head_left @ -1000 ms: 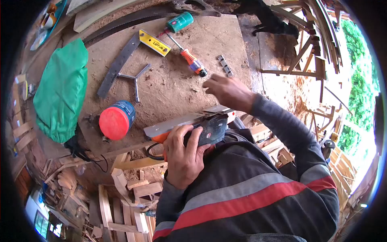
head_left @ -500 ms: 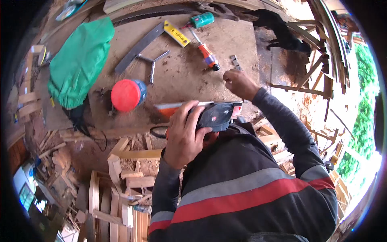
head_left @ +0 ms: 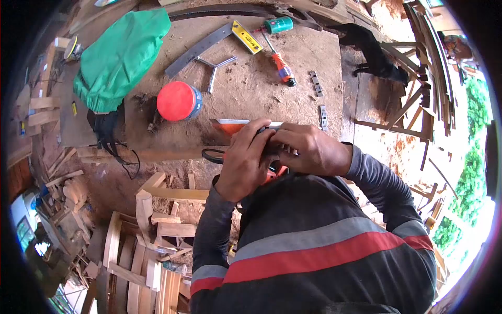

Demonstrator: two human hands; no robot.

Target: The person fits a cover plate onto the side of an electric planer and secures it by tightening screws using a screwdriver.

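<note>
An orange and black power tool lies against my body at the table's front edge, mostly covered by my hands. My left hand is wrapped round it. My right hand is on the tool's right part with curled fingers, touching my left fingertips; what these fingers pinch is hidden. Two small grey metal pieces lie beyond my right hand, one close to it and one farther back. An orange screwdriver is left of them. A red-lidded jar stands to the left.
On the wooden table are a try square, a three-armed wrench, a green bottle and a green cloth bag with a black cord. A black animal is at the back right. Wood pieces lie below left.
My right hand has come from above the table to the tool, its fingers beside my left hand's. A second metal piece now shows on the table. The camera view has shifted.
</note>
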